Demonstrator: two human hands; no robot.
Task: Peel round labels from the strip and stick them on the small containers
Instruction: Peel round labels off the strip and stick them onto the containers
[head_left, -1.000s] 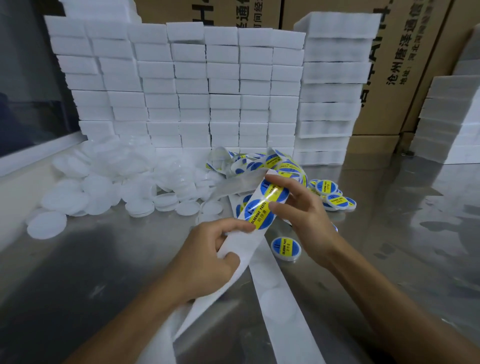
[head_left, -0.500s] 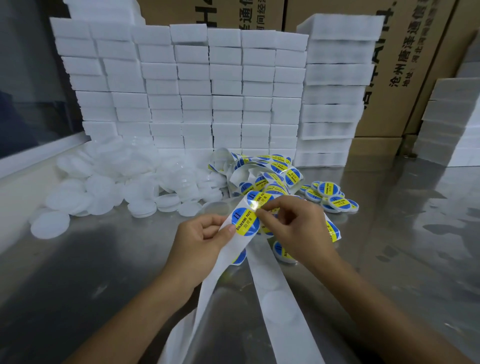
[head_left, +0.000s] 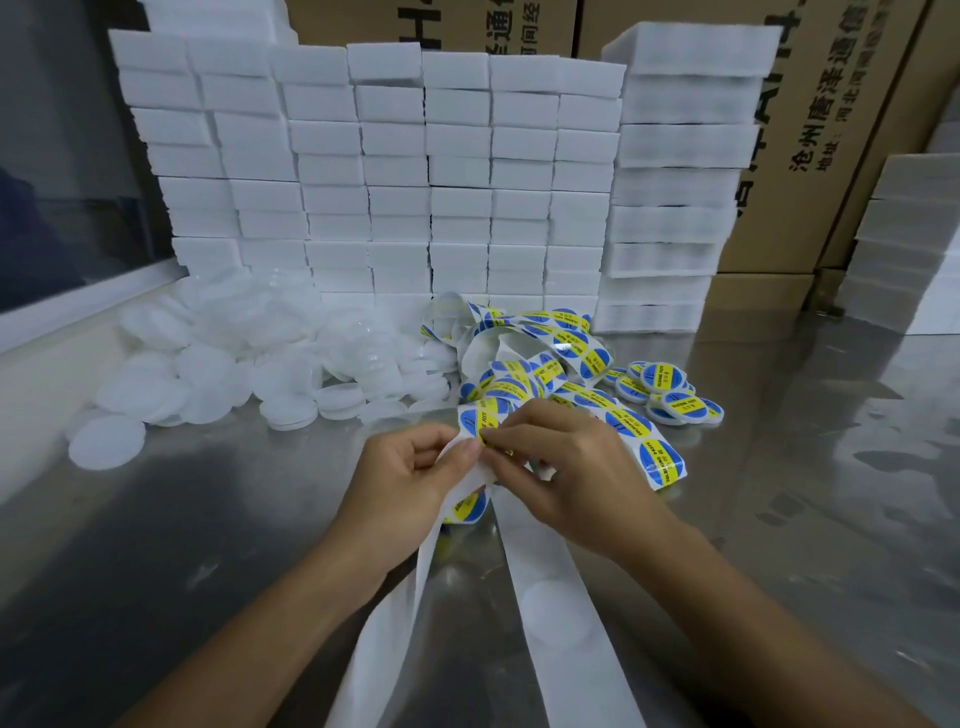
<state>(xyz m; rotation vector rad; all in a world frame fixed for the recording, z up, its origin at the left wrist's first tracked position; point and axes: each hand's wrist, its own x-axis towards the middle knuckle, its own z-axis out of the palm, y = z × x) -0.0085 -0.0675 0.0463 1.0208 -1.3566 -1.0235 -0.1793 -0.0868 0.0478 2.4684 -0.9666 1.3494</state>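
A white backing strip (head_left: 561, 613) with round blue-and-yellow labels runs from a tangled heap (head_left: 540, 353) toward me across the steel table (head_left: 208, 519). My left hand (head_left: 405, 483) pinches the strip just below one label (head_left: 475, 422). My right hand (head_left: 576, 467) pinches that label's edge with thumb and forefinger. A labelled container (head_left: 467, 506) lies under my hands, partly hidden. Plain white round containers (head_left: 270, 358) are piled at the left. Several labelled containers (head_left: 665, 389) lie at the right.
Stacks of white foam blocks (head_left: 395, 171) form a wall at the back, with cardboard boxes (head_left: 810, 130) behind. More foam stacks (head_left: 904, 249) stand at the far right. A window ledge (head_left: 62, 312) borders the table's left side.
Both hands have come lower and closer together over the strip. My right hand's fingertips have moved onto the label's edge beside my left thumb.
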